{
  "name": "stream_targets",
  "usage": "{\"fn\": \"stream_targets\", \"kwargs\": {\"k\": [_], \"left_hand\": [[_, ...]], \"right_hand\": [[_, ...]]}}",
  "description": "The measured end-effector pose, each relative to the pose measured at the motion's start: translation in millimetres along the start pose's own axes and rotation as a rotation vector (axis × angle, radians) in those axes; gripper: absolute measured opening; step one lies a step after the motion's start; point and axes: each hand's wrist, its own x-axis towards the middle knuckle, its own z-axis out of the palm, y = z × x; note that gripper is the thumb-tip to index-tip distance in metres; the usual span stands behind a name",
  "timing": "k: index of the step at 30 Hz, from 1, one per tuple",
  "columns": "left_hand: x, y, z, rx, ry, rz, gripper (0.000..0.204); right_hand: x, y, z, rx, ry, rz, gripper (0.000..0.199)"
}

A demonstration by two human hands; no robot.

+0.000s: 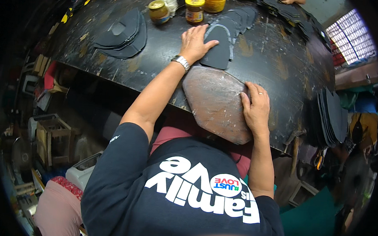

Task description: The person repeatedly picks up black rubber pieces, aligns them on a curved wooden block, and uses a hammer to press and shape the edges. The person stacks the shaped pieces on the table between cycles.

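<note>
Matte-black round-topped cutout point(216, 51), splayed left hand point(195, 43) touching at 10 o'clock; scuffed brown polygonal board point(215, 102), right hand point(257, 105) loosely curled on edge at 2; yellow-lidded jar point(194, 12) at cutout's 11.

Toward the far edge of the dark, scuffed table point(158, 43): a squat jar point(158, 12) with a yellowish lid, a crumpled white cloth point(170, 4) just beside it, a brown jar point(194, 15) with a yellow lid, then a wider yellow tub point(213, 3). Past the right edge, a bright barred window point(353, 37). Off the near right corner, orange-handled scissors point(319, 161); lower, a green sheet point(309, 220).
</note>
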Motion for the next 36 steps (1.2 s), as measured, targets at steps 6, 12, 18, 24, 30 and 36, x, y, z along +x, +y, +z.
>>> {"fn": "stream_targets", "kwargs": {"k": [6, 12, 18, 24, 30, 36], "left_hand": [[-7, 5, -16, -0.269, 0.112, -0.029, 0.056], [-20, -34, -74, -0.285, 0.297, 0.085, 0.027], [-30, -123, -141, 0.446, 0.169, -0.274, 0.122], [-25, -160, -169, 0.464, -0.194, -0.390, 0.135], [-41, -127, -180, 0.467, -0.332, -0.304, 0.118], [-84, -88, -171, 0.428, -0.184, -0.160, 0.096]], "right_hand": [[0, -1, -2, 0.007, -0.034, 0.027, 0.038], [-1, 0, -4, 0.055, -0.027, 0.030, 0.036], [0, 2, -2, 0.027, -0.030, 0.016, 0.036], [0, 1, -2, 0.057, -0.028, 0.032, 0.035], [-1, 0, -2, 0.046, -0.032, 0.034, 0.036], [-1, 0, 0, 0.017, -0.003, -0.013, 0.036]]}}
